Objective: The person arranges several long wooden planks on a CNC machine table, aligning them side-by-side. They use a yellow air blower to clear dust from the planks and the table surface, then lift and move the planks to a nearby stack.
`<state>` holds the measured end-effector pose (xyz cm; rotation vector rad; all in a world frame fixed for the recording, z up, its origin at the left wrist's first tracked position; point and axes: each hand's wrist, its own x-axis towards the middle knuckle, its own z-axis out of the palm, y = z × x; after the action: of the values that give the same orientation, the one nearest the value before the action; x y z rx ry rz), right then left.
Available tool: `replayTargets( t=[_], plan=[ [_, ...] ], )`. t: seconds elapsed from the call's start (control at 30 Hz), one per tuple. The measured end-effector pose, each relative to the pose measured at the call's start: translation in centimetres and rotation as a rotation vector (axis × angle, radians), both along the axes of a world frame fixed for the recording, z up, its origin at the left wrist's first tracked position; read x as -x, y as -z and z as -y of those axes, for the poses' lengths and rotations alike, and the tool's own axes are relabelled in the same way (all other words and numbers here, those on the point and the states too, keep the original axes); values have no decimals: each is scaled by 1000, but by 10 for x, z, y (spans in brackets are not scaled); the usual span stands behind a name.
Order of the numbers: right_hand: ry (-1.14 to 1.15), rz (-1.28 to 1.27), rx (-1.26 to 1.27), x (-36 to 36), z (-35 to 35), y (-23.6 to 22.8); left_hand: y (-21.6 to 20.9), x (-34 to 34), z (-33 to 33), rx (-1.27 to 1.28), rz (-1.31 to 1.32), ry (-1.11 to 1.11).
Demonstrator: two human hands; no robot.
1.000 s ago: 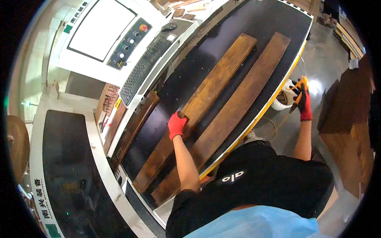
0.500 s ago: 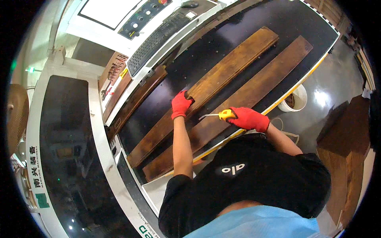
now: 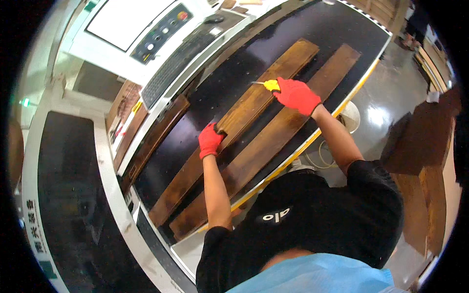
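Two long brown wooden planks lie side by side on a black machine bed point(image 3: 234, 73). My left hand point(image 3: 210, 140), in a red glove, presses on the far plank point(image 3: 254, 105) near its middle. My right hand point(image 3: 297, 95), also red-gloved, grips a yellow-handled tool point(image 3: 267, 85) whose thin metal tip rests on that same plank, further up. The near plank point(image 3: 293, 122) lies under my right wrist. My black shirt fills the lower middle of the view.
A white control panel point(image 3: 161, 34) with buttons and a keyboard point(image 3: 178, 61) stand behind the bed. More brown boards point(image 3: 156, 136) lean at the bed's left edge. A white bucket point(image 3: 349, 117) sits on the floor to the right, and a stack of dark boards point(image 3: 425, 146) stands further right.
My right hand came in from the far right with the yellow-handled tool and moved up along the far plank. The left hand stayed pressed on that plank.
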<state>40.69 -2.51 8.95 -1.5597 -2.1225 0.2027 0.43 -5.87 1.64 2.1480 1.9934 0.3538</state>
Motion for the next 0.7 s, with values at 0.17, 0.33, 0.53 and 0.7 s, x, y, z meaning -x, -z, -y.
replayTargets(
  t=[0.17,0.33,0.53,0.7],
  plan=[
    [628,1,61,-141,-65,-13,-10,-13,-11,30,-3,-8],
    [561,-11,235,-213,-96,-2,13,1,-18,50,-22,29],
    [92,-536,580,-119,-33,-55,18,10,-8,-128,-23,13],
    [-417,-411,662,2,13,-60,24,3,-6,-144,-46,20]
  ],
)
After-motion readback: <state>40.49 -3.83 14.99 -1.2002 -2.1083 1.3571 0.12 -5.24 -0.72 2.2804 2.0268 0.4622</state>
